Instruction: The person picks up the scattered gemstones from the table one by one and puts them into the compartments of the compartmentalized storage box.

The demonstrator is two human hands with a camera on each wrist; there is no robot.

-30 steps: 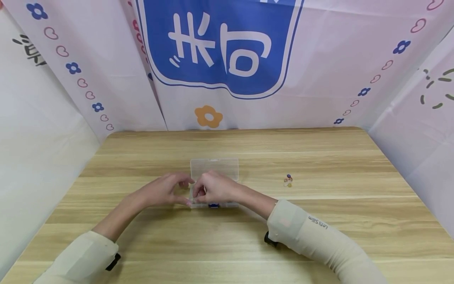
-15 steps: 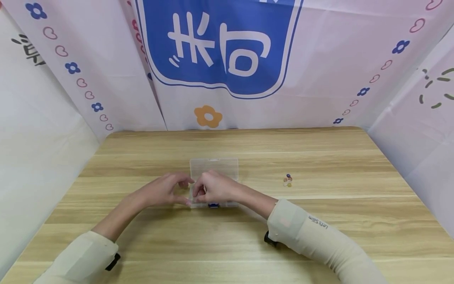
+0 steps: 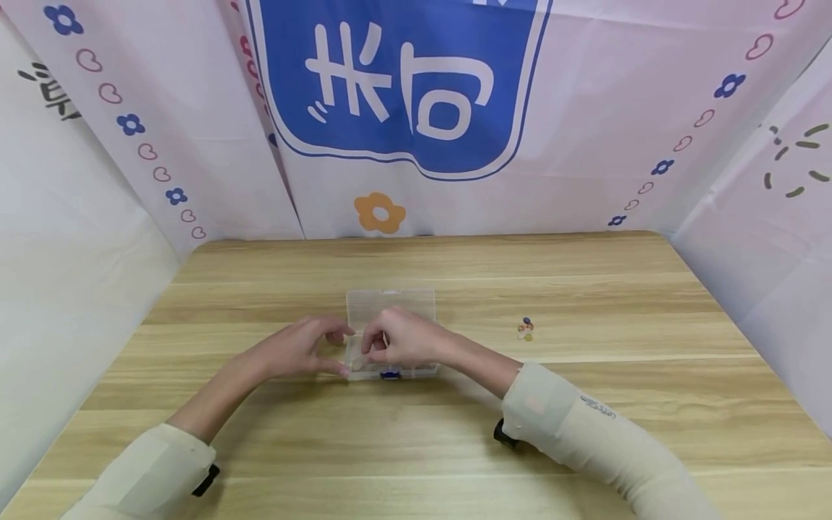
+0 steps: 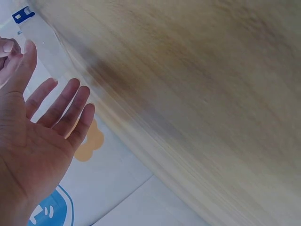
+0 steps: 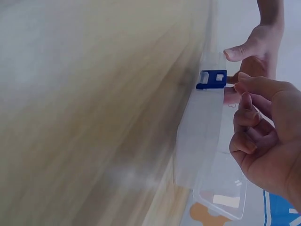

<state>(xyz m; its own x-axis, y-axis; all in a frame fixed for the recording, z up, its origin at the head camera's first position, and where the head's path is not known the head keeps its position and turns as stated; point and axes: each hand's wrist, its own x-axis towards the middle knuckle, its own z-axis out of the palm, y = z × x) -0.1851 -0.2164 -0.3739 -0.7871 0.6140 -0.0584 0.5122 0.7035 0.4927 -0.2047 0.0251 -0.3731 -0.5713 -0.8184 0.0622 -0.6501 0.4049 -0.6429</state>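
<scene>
A clear plastic box [image 3: 425, 368] with a blue latch [image 3: 390, 375] on its front stands on the table, its transparent lid [image 3: 416, 300] raised at the back. My left hand [image 3: 299, 348] spans the box's left end, thumb by the front corner and index finger by the back one. Its fingers look fairly straight in the left wrist view. Over the left part of the box is my right hand [image 3: 406, 337], fingers curled and thumb tip close to the index fingertip. In the right wrist view these fingertips [image 5: 243, 76] show nothing between them, close by the latch.
Several small coloured bead-like pieces [image 3: 526, 329], blue, orange, yellow and pale, lie on the wooden table [image 3: 585, 433] to the right of the box. A printed white cloth [image 3: 572, 144] hangs along the table's back edge, with more cloth at both sides.
My right hand has shifted slightly right and up from the box's left end, and more of the box's front shows. My left hand keeps its place.
</scene>
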